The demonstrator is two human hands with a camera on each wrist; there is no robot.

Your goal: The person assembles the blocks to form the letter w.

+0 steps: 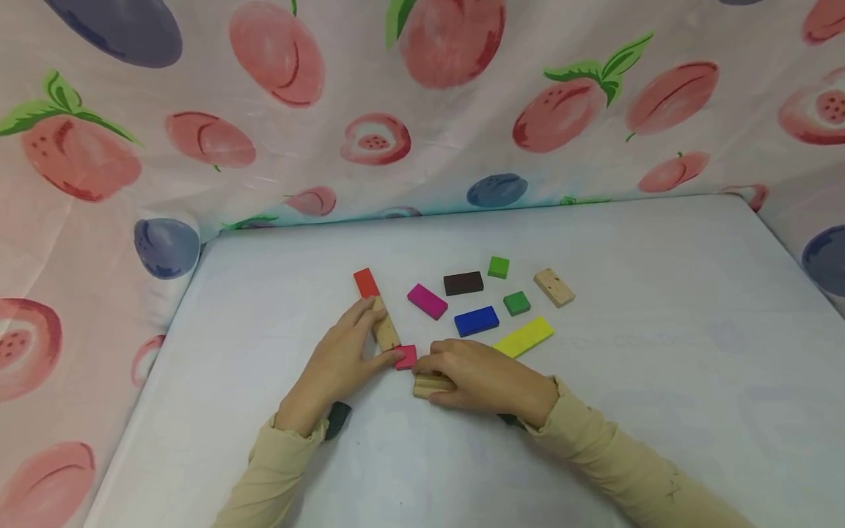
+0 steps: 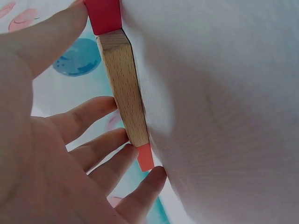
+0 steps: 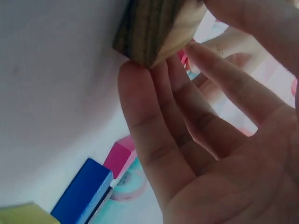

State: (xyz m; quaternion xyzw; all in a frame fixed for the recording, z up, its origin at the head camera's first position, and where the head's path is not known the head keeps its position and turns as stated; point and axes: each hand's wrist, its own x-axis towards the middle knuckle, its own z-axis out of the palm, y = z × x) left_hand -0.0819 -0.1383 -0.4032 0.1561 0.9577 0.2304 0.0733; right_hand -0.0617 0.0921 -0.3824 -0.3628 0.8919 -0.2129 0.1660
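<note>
In the head view a red block [image 1: 367, 283], a plain wooden block [image 1: 386, 330] and a small pink block [image 1: 406, 357] lie end to end in a slanting row. My left hand [image 1: 339, 359] spans this row with fingers spread. Its thumb is on the pink block and its fingertips rest along the wooden block [image 2: 122, 88] and close to the red block [image 2: 145, 157]. Just right of the pink block, my right hand [image 1: 488, 374] pinches another wooden block [image 1: 430, 386] between thumb and fingers. Dark striped grain shows on that block [image 3: 156, 30] in the right wrist view.
Beyond my right hand lie a magenta block [image 1: 428, 301], a dark brown block [image 1: 463, 283], a blue block [image 1: 477, 321], a yellow block [image 1: 524, 337], two green blocks [image 1: 499, 268] and a speckled wooden block [image 1: 554, 287]. A fruit-print cloth [image 1: 449, 132] hangs behind the white table [image 1: 660, 411].
</note>
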